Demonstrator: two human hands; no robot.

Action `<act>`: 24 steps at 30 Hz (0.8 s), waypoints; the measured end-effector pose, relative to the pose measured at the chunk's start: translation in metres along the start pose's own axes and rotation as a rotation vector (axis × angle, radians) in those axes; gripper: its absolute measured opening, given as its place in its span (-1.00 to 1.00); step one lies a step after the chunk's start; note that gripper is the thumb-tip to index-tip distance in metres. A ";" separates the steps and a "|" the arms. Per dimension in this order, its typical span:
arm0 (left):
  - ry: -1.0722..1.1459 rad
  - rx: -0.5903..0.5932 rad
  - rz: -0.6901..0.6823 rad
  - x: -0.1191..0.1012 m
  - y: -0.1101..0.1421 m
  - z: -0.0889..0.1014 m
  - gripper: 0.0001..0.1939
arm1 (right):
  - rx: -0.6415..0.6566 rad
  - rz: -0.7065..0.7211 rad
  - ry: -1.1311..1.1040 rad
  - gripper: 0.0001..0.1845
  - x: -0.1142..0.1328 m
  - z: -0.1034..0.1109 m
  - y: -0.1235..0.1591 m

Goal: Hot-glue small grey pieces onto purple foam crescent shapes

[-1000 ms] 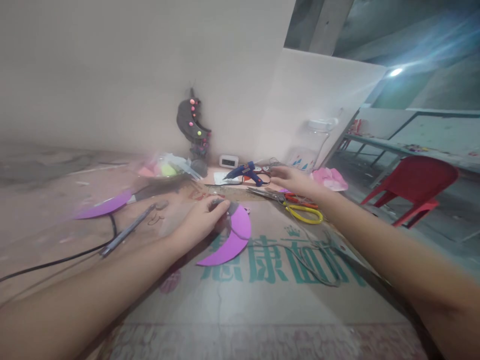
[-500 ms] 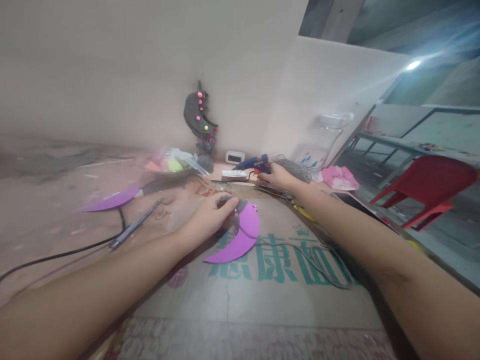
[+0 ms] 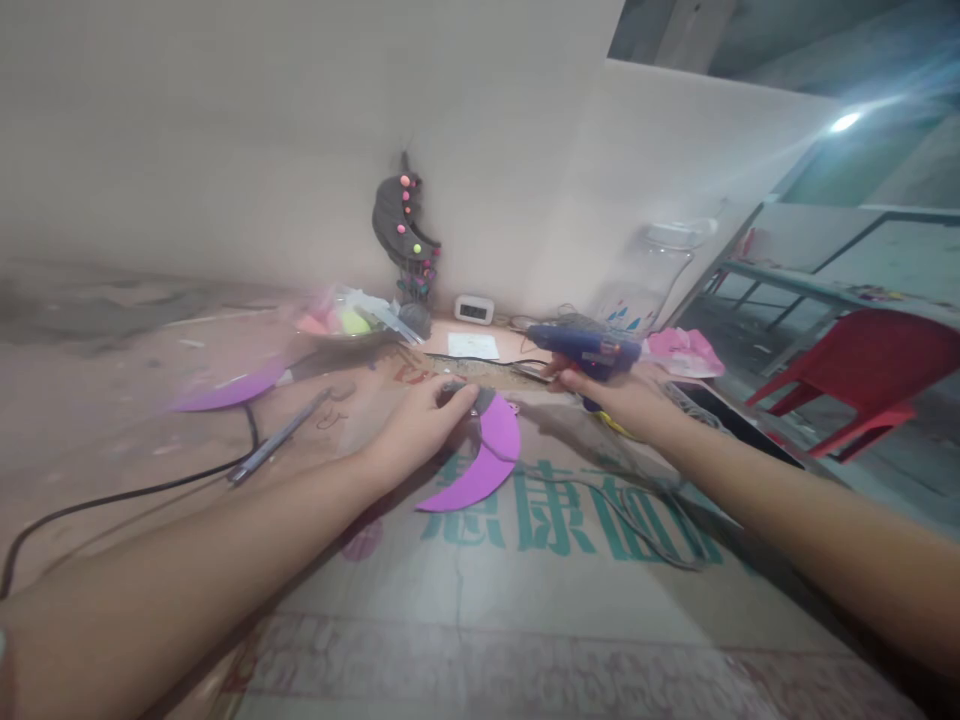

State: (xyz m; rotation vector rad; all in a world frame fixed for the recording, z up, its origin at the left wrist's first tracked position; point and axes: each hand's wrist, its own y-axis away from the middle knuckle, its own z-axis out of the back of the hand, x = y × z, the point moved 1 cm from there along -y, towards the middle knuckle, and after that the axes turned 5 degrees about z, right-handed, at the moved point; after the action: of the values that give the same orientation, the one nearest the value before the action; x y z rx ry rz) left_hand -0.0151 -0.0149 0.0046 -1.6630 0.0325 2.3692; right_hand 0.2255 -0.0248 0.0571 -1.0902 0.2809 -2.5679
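A purple crescent cutout (image 3: 491, 460) lies over the printed cardboard, its upper tip wrapped in grey yarn (image 3: 486, 400). My left hand (image 3: 431, 415) is closed on that wrapped tip, thumb on top. A loose strand of the yarn crosses the crescent and trails right over the cardboard. My right hand (image 3: 611, 390) grips a blue hot glue gun (image 3: 592, 350) by its handle, raised above the table with the nozzle pointing left. The fingers hide most of the handle.
Against the wall hangs a yarn-wrapped crescent (image 3: 394, 220) with coloured balls. A white digital clock (image 3: 475, 310), a bowl (image 3: 341, 338) of coloured pieces and a clear jug (image 3: 652, 275) stand behind. To the left lie a pen (image 3: 281, 435), black cable (image 3: 135, 492) and another purple piece (image 3: 232, 388).
My right hand has lifted the glue gun and brought it right and nearer to me. My left hand stays on the crescent's wrapped tip.
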 end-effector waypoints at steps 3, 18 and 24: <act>-0.012 -0.009 -0.018 0.003 -0.001 0.000 -0.71 | 0.045 -0.026 0.063 -0.73 -0.007 -0.005 0.019; -0.157 -0.006 -0.072 -0.001 0.002 0.002 -0.66 | 0.147 -0.081 0.138 -0.64 -0.001 -0.023 0.043; -0.190 -0.018 -0.082 -0.002 0.002 0.002 -0.67 | 0.198 -0.042 0.004 -0.64 0.001 -0.024 0.043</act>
State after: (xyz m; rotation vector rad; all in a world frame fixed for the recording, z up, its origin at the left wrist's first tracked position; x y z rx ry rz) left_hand -0.0170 -0.0164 0.0073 -1.4107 -0.0891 2.4604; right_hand 0.2173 -0.0635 0.0285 -1.0282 0.0035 -2.5690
